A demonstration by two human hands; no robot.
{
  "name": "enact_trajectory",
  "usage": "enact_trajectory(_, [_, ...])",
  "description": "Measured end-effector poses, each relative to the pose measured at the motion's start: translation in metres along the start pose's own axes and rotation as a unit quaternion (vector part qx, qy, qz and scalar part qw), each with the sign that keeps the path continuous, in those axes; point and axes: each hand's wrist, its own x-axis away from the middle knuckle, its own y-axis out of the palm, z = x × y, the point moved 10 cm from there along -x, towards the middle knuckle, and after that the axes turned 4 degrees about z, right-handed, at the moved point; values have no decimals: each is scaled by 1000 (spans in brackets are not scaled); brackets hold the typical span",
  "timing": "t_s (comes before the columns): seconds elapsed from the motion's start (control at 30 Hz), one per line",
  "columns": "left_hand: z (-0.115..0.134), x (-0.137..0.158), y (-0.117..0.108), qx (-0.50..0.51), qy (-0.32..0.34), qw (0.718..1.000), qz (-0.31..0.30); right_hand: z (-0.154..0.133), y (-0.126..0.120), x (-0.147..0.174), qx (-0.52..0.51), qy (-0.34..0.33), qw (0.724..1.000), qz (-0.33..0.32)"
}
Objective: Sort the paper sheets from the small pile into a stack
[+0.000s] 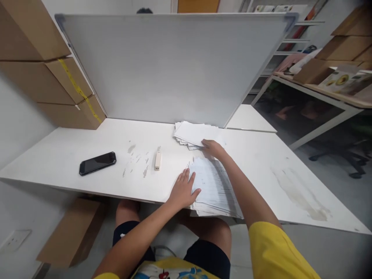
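A stack of printed paper sheets (pixel 212 182) lies at the table's near edge, its sheets fanned unevenly on the right side. My left hand (pixel 184 188) rests on the left side of this stack, fingers spread. Behind it, against the foot of the whiteboard, is a second pile of paper (pixel 193 133) with a blank white top and ragged edges. My right hand (pixel 213 148) is at the near right edge of that pile, its fingers together on a sheet; the thumb is hidden.
A black phone (pixel 97 163) and a small beige block-like object (pixel 157 160) lie on the white table (pixel 116 135) to the left. The large whiteboard (pixel 174 69) stands upright along the back. Cardboard boxes (pixel 69 85) are stacked at the left.
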Motion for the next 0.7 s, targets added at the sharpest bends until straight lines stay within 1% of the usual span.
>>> enact_trajectory(0.07, [2,-2,-1,9,0,1000,7,7,-11,10,25,12,999,17])
enact_trajectory(0.17, [2,-4,3,18,-4,1000,-2,6,-41,29,43,41,994,88])
enact_trajectory(0.23, [1,-6,4,24,-10,1000,-13,-6,-68,42,13,45,987,151])
enact_trajectory(0.3, [1,-9,0,48,-18,999,-16,-22,-100,58,-53,51,973,220])
enact_trajectory(0.37, [-2,-11,-12,100,-47,994,11,-37,-136,77,-131,61,946,291])
enact_trajectory(0.4, [-8,-11,-22,135,-76,987,43,-45,-152,87,-165,60,931,320])
enact_trajectory(0.43, [-18,-8,-35,173,-114,974,90,-55,-165,96,-193,53,920,338])
enact_trajectory(0.47, [-29,-2,-49,211,-152,954,147,-64,-175,104,-214,42,914,343])
enact_trajectory(0.53, [-51,15,-77,274,-201,900,274,-82,-182,116,-244,23,918,313])
enact_trajectory(0.57, [-60,24,-90,294,-203,875,327,-89,-178,121,-256,21,924,281])
enact_trajectory(0.6, [-67,31,-102,307,-192,857,366,-95,-171,126,-269,25,931,245])
enact_trajectory(0.63, [-72,34,-111,314,-172,851,385,-100,-162,131,-283,32,935,210])
enact_trajectory(0.67, [-76,34,-117,317,-149,853,387,-105,-152,137,-295,40,937,182])
enact_trajectory(0.7, [-78,32,-121,320,-127,861,375,-110,-143,142,-306,48,937,161])
